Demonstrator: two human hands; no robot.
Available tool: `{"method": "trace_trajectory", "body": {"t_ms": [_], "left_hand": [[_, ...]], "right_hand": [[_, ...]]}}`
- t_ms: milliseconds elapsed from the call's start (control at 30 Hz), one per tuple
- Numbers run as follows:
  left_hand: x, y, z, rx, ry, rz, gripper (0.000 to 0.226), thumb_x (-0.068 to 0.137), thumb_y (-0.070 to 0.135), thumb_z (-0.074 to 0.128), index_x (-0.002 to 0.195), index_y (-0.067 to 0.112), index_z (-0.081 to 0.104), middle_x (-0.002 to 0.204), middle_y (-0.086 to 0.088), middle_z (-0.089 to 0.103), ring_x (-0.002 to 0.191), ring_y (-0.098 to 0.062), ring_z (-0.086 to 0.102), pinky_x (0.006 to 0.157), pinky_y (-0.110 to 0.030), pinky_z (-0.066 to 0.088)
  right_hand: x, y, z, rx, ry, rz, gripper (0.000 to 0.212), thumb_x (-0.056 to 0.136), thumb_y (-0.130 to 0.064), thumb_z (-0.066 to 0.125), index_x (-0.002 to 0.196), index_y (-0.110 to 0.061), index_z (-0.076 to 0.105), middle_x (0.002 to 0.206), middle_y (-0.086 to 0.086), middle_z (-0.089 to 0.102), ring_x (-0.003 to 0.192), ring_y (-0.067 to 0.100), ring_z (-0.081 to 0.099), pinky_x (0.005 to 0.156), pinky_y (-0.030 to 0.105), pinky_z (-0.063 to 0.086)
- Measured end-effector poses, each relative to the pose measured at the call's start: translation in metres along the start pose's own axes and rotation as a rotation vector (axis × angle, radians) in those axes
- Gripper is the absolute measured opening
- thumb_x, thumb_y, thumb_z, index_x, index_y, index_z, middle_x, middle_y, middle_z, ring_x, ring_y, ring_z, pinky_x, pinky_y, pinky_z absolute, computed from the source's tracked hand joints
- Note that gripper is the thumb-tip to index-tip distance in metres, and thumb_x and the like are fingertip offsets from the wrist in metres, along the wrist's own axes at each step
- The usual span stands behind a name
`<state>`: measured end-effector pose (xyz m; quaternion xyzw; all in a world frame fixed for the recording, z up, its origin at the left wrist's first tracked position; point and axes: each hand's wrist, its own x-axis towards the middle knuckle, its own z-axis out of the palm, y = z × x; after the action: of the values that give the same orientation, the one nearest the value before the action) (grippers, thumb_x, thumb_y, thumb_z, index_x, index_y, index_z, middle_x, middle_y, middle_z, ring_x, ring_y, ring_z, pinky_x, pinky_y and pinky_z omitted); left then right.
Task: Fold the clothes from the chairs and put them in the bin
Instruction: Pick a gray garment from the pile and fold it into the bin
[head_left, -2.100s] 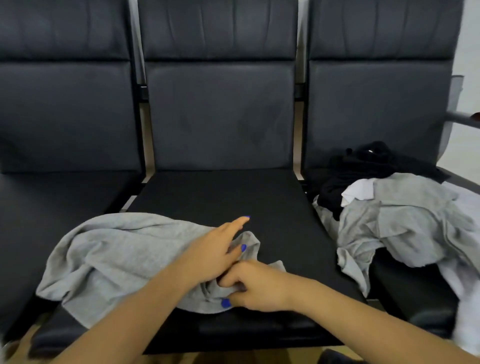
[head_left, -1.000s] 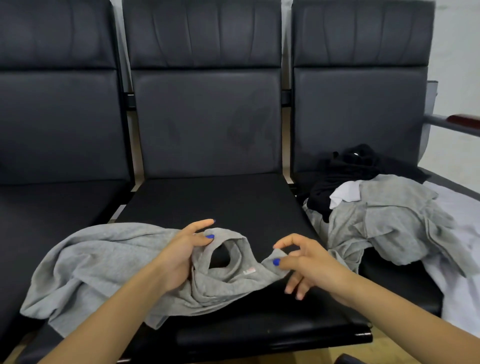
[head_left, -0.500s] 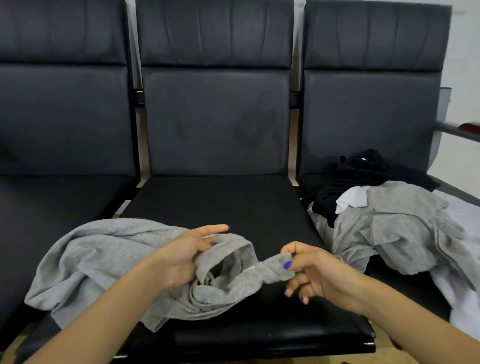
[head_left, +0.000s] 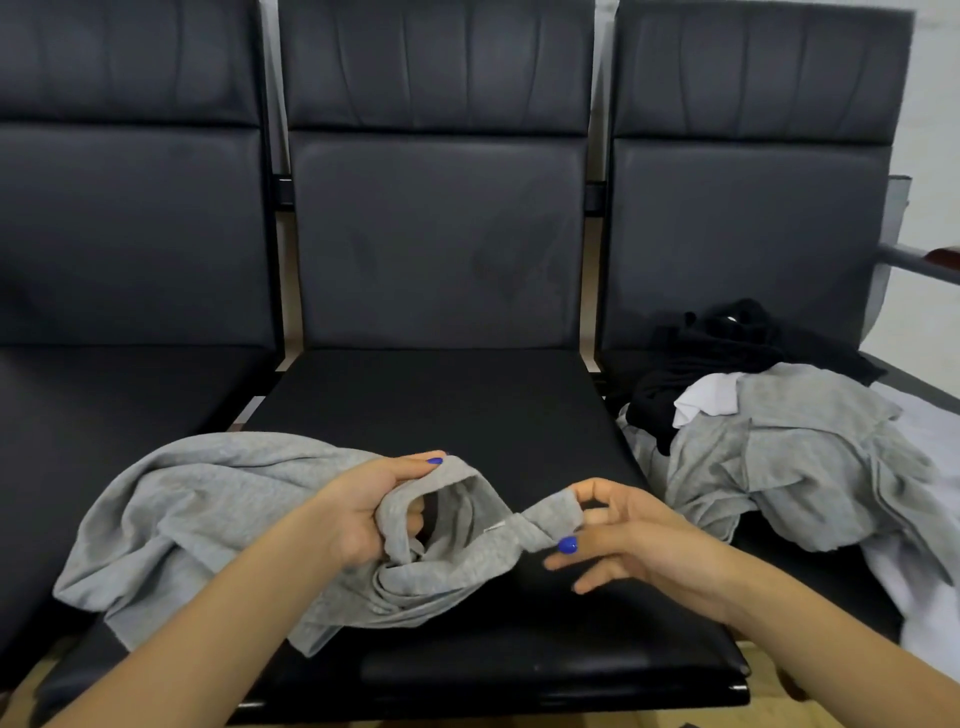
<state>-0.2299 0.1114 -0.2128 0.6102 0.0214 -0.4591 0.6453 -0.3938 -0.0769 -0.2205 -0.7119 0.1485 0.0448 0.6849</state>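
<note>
The grey top (head_left: 218, 499) looks soft, light and floppy. Left hand (head_left: 363, 512) grips its collar; right hand (head_left: 623, 525), at three o'clock, pinches the rim. Best held at the shoulders.

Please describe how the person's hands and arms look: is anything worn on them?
Both forearms are bare; no sleeves, rings or watch show. The left hand and right hand have bright blue polished nails, visible on a few fingers.
</note>
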Motion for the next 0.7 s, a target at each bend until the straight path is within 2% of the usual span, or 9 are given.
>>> {"method": "trace_trajectory", "body": {"t_ms": [33,100,200,267,333,433,533,633,700], "left_hand": [[-0.001,0.001,0.002,-0.029,0.006,0.026,0.033,0.094,0.011,0.053,0.063,0.016,0.064,0.039,0.002,0.038,0.03,-0.007,0.029,0.03,-0.015,0.027],[-0.004,0.001,0.005,-0.074,0.015,0.092,0.02,0.096,0.008,0.05,0.084,0.017,0.065,0.039,0.002,0.046,0.028,-0.007,0.035,0.03,-0.014,0.03],[-0.002,0.003,0.003,-0.157,0.017,0.228,0.022,0.098,0.009,0.048,0.111,0.019,0.062,0.052,0.0,0.059,0.036,-0.007,0.05,0.036,-0.016,0.039],[0.003,0.006,-0.004,-0.219,0.009,0.337,0.021,0.097,0.012,0.051,0.115,0.018,0.059,0.07,0.0,0.063,0.051,-0.009,0.06,0.044,-0.021,0.048],[0.008,0.009,-0.013,-0.254,0.03,0.453,0.015,0.095,0.015,0.056,0.109,0.019,0.059,0.082,0.0,0.062,0.067,-0.011,0.063,0.054,-0.027,0.053],[0.012,0.007,-0.016,-0.265,0.083,0.551,0.005,0.092,0.018,0.059,0.096,0.02,0.059,0.087,0.0,0.063,0.078,-0.014,0.062,0.07,-0.035,0.054],[0.009,0.002,-0.012,-0.272,0.107,0.574,0.006,0.091,0.016,0.06,0.094,0.022,0.061,0.084,0.001,0.067,0.081,-0.016,0.063,0.077,-0.038,0.053],[0.009,0.003,-0.012,-0.301,0.11,0.589,0.008,0.092,0.016,0.059,0.096,0.022,0.061,0.084,0.0,0.068,0.081,-0.016,0.063,0.076,-0.038,0.052],[0.009,0.003,-0.012,-0.298,0.113,0.592,0.008,0.093,0.017,0.059,0.098,0.022,0.062,0.087,0.0,0.068,0.084,-0.017,0.063,0.079,-0.039,0.052]], "right_hand": [[0.0,0.0,0.0,-0.024,0.023,-0.008,0.037,0.082,-0.008,0.071,0.115,-0.004,0.055,0.102,0.014,0.073,0.093,0.027,0.071,0.069,0.032,0.059],[0.001,0.001,0.001,-0.049,0.069,-0.021,0.042,0.076,-0.024,0.074,0.108,-0.004,0.057,0.095,0.014,0.074,0.084,0.025,0.072,0.066,0.031,0.059],[0.001,0.0,0.001,-0.036,0.097,-0.006,0.039,0.073,-0.041,0.068,0.088,-0.007,0.058,0.079,0.017,0.072,0.071,0.025,0.07,0.062,0.031,0.058],[0.002,0.001,-0.001,0.004,0.115,-0.002,0.039,0.072,-0.049,0.07,0.076,-0.012,0.059,0.07,0.016,0.068,0.063,0.022,0.067,0.058,0.031,0.056],[0.003,0.002,-0.003,0.052,0.091,-0.018,0.047,0.063,-0.058,0.078,0.07,-0.015,0.06,0.074,0.011,0.068,0.068,0.017,0.066,0.06,0.029,0.056],[0.005,0.005,-0.008,0.185,0.045,-0.046,0.055,0.052,-0.051,0.086,0.074,-0.011,0.055,0.089,0.01,0.069,0.086,0.017,0.068,0.071,0.029,0.056],[0.007,0.005,-0.012,0.371,0.05,-0.054,0.062,0.043,-0.03,0.094,0.082,-0.009,0.051,0.105,0.022,0.068,0.097,0.029,0.069,0.075,0.034,0.058],[0.006,0.005,-0.01,0.403,0.028,-0.043,0.049,0.047,-0.017,0.092,0.074,-0.007,0.053,0.103,0.026,0.067,0.095,0.033,0.069,0.072,0.036,0.058],[0.005,0.006,-0.008,0.366,0.02,-0.023,0.051,0.049,-0.016,0.092,0.086,-0.002,0.06,0.099,0.023,0.067,0.089,0.031,0.07,0.07,0.034,0.058]]}}
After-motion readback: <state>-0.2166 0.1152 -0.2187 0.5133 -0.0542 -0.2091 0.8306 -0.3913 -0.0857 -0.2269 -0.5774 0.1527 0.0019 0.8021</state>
